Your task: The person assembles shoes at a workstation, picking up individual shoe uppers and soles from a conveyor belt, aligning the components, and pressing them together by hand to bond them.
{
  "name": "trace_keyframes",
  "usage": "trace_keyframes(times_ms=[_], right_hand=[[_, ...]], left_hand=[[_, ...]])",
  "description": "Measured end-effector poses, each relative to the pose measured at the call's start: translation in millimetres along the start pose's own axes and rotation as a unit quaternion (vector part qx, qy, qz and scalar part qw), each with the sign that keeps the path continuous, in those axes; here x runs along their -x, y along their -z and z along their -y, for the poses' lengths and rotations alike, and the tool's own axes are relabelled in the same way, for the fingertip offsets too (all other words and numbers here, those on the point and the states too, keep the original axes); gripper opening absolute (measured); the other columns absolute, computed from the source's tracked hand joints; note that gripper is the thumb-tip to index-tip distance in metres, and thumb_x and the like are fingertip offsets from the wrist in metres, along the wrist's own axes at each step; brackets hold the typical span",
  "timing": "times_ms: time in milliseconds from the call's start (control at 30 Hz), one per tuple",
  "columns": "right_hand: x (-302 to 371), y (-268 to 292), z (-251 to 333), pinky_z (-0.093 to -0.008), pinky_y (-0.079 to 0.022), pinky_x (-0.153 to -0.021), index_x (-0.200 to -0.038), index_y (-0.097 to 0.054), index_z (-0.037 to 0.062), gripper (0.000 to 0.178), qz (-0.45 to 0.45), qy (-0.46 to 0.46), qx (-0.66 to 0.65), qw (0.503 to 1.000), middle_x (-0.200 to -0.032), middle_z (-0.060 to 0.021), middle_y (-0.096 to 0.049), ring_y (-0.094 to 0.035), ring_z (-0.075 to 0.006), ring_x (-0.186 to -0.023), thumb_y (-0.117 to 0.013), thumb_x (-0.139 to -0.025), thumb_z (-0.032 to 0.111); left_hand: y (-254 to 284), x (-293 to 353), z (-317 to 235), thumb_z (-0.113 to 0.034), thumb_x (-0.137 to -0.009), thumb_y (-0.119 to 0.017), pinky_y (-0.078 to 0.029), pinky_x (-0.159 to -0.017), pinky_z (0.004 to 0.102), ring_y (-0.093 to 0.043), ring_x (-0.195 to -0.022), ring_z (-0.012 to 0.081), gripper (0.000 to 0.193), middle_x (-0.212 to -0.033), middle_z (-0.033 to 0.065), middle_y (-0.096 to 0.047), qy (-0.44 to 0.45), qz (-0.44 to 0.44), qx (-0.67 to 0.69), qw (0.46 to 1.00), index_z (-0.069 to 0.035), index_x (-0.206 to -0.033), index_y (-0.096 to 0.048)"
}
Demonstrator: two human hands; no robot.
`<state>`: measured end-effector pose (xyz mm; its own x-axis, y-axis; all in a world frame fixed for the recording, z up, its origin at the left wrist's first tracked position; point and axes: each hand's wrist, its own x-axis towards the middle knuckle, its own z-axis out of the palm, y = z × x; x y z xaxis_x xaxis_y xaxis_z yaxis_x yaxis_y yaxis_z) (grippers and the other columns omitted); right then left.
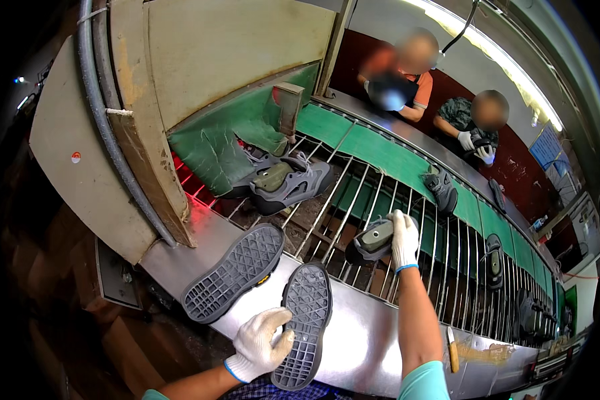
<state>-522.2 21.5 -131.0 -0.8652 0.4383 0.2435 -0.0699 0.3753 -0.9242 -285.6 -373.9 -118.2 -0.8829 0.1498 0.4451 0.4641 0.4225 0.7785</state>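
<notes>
My left hand (261, 343), in a white knit glove, is closed on the edge of a grey rubber shoe sole (307, 300), held tread side up at the metal ledge. Beside it lies a second grey sole (237, 272), also tread up. With my gloved right hand (405, 240) I grip a dark grey shoe upper (373, 241) with a green last inside, over the conveyor bars; its far side is hidden by the hand. Farther left, a pair of grey shoe uppers (290, 183) with green lasts sits on the bars by a green flap.
The bar conveyor (447, 267) runs to the right, carrying more shoes (493, 261). A wooden-handled knife (453, 350) lies on the metal ledge (360, 327). A housing with a green flap (213, 150) stands at left. Two people (407, 80) work across the line.
</notes>
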Motion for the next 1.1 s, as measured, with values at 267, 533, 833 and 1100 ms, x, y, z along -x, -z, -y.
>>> trace_keyframes(times_ms=[267,533,833,1100], right_hand=[[-1,42,-31,-0.0389,-0.055,-0.074,-0.083,-0.062,0.0130,0.045,-0.253,-0.115,-0.409,0.869,-0.078,-0.0016,-0.064,-0.064,-0.0200,-0.072,-0.059,-0.112,0.047],[114,134,108,-0.0279,-0.043,-0.064,-0.068,-0.039,0.0188,0.056,-0.057,-0.001,-0.458,0.887,-0.061,0.0033,-0.043,-0.048,-0.0123,-0.061,-0.059,-0.113,0.044],[409,173,140,-0.0440,-0.054,-0.094,-0.073,-0.058,0.0076,0.046,0.066,-0.027,-0.103,0.992,-0.064,-0.0059,-0.060,-0.064,-0.0224,-0.067,-0.053,-0.113,0.029],[552,115,98,-0.0526,-0.052,-0.104,-0.072,-0.062,0.0107,0.039,0.010,0.083,0.070,0.994,-0.065,-0.0028,-0.062,-0.066,-0.0275,-0.069,-0.052,-0.109,0.016]], left_hand=[[0,2,2,-0.018,-0.088,-0.079,-0.062,-0.095,0.0460,-0.076,-0.108,0.0398,0.034,-0.116,0.0219,-0.077,-0.001,-0.020,-0.011,1.000,0.002,-0.115,-0.075],[4,7,7,-0.018,-0.094,-0.075,-0.062,-0.084,0.0445,-0.075,-0.098,0.0388,0.029,-0.113,0.0204,-0.075,-0.019,-0.045,0.003,0.999,0.000,-0.116,-0.073],[0,1,3,-0.022,-0.094,-0.078,-0.062,-0.092,0.0402,-0.074,-0.102,0.0310,0.050,-0.137,0.0184,-0.065,0.087,0.036,0.000,0.996,-0.003,-0.138,-0.064],[-32,-101,31,-0.039,-0.095,-0.072,-0.040,-0.122,0.0537,-0.045,-0.146,0.0444,0.064,-0.154,0.0251,-0.049,-0.074,0.098,-0.214,0.969,-0.004,-0.146,-0.055]])
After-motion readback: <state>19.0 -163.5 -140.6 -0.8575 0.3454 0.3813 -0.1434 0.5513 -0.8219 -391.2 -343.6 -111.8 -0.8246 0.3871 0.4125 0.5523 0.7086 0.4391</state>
